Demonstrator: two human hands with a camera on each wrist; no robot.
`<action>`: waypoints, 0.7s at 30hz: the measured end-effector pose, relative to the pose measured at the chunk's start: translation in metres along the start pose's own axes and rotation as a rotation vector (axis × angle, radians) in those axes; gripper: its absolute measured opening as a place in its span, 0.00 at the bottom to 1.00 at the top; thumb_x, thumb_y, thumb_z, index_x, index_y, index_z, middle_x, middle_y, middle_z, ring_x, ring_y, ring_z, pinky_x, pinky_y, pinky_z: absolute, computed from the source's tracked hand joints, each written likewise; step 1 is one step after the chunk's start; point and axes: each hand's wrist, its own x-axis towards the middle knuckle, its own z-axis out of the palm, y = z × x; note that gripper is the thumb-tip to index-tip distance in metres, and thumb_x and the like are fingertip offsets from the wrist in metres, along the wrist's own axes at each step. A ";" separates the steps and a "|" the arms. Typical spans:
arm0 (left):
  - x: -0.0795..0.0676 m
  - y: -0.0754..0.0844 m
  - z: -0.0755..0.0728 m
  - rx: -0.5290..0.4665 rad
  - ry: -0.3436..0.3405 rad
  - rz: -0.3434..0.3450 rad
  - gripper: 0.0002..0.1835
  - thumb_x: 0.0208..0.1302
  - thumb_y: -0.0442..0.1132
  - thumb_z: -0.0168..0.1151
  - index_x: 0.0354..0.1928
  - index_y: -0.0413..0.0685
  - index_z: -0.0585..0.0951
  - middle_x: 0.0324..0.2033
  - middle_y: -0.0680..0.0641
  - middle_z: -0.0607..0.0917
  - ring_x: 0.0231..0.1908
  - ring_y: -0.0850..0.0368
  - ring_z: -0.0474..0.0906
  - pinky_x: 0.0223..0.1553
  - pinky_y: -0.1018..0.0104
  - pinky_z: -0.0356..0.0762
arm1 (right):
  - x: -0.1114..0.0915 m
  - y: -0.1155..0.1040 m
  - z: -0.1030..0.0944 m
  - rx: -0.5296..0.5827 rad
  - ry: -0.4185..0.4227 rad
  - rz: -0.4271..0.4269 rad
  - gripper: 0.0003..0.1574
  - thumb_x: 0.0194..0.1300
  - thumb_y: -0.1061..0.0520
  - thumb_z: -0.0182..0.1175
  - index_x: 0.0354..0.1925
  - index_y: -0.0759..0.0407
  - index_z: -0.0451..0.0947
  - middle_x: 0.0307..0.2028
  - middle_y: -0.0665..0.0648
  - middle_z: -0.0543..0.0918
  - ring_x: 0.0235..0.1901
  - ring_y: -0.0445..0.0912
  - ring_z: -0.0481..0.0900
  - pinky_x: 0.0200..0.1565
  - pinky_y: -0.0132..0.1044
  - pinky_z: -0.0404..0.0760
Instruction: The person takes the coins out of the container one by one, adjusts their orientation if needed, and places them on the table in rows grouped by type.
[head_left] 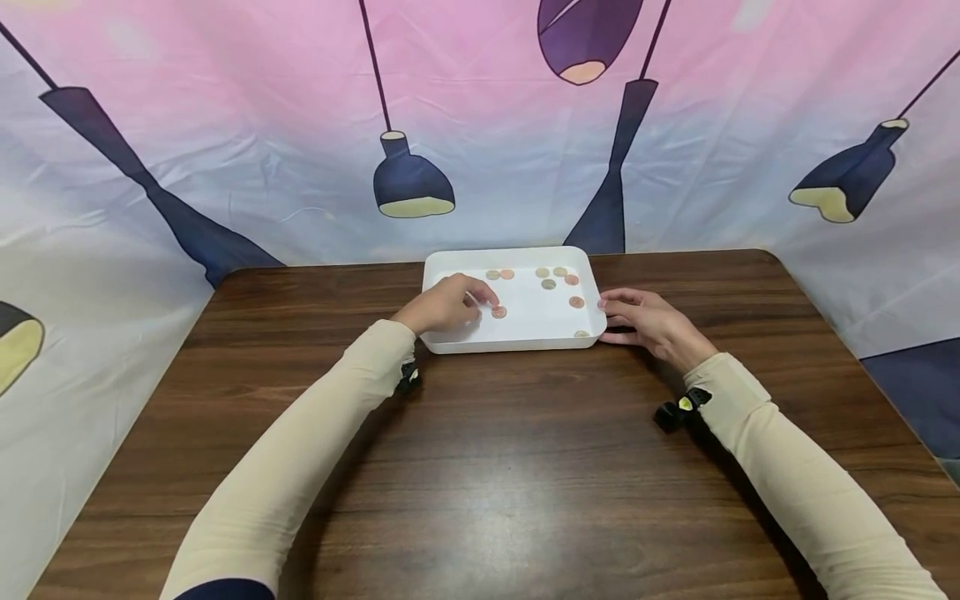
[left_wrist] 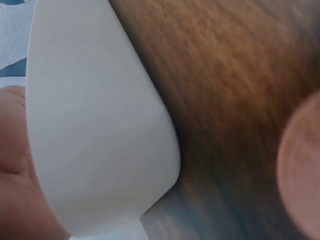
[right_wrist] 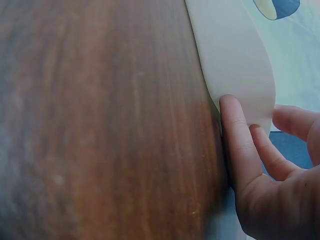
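Coins (head_left: 548, 284) lie scattered in the tray (head_left: 517, 343), one by its near wall. Our right hand (head_left: 656, 325), fingers extended, touches its right end. Our left hand (head_left: 444, 303), loosely opened, reaches inside, index fingertip at another. Behind the tray, patterned cloth (head_left: 495, 192) hangs.

A brown wood-grain table (head_left: 480, 450) bears a white tray (head_left: 534, 323) near its far edge.

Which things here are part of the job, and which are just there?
Part of the job: white tray; coins in it; left fingers, at a coin; right fingers, against the tray.

Just there: wooden table; lamp-print cloth behind.
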 end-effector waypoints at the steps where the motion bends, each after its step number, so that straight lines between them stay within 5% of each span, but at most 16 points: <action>1: 0.001 0.000 0.000 -0.010 0.003 0.004 0.22 0.69 0.21 0.57 0.58 0.45 0.87 0.56 0.42 0.86 0.57 0.45 0.81 0.62 0.56 0.83 | 0.000 0.000 0.000 -0.001 0.000 -0.001 0.32 0.83 0.57 0.54 0.76 0.68 0.59 0.59 0.58 0.71 0.44 0.40 0.83 0.53 0.35 0.92; 6: 0.005 -0.001 0.003 -0.053 0.025 -0.019 0.20 0.69 0.28 0.68 0.61 0.46 0.87 0.53 0.42 0.86 0.53 0.48 0.81 0.57 0.59 0.83 | -0.002 -0.002 -0.002 -0.007 -0.005 0.002 0.33 0.83 0.56 0.55 0.76 0.67 0.59 0.59 0.59 0.71 0.44 0.40 0.83 0.54 0.36 0.91; 14: 0.010 -0.006 0.010 -0.126 0.034 -0.029 0.16 0.73 0.40 0.70 0.60 0.51 0.88 0.56 0.43 0.85 0.56 0.49 0.78 0.60 0.59 0.79 | -0.001 0.000 -0.002 -0.006 0.004 -0.001 0.31 0.83 0.56 0.55 0.74 0.67 0.62 0.59 0.59 0.72 0.44 0.41 0.83 0.53 0.35 0.92; 21: 0.014 -0.006 0.013 -0.160 0.049 -0.047 0.15 0.71 0.39 0.72 0.58 0.50 0.90 0.52 0.44 0.86 0.53 0.51 0.77 0.56 0.63 0.77 | 0.000 -0.001 -0.002 -0.009 0.000 0.002 0.30 0.83 0.56 0.56 0.74 0.68 0.62 0.59 0.58 0.72 0.44 0.41 0.84 0.53 0.35 0.92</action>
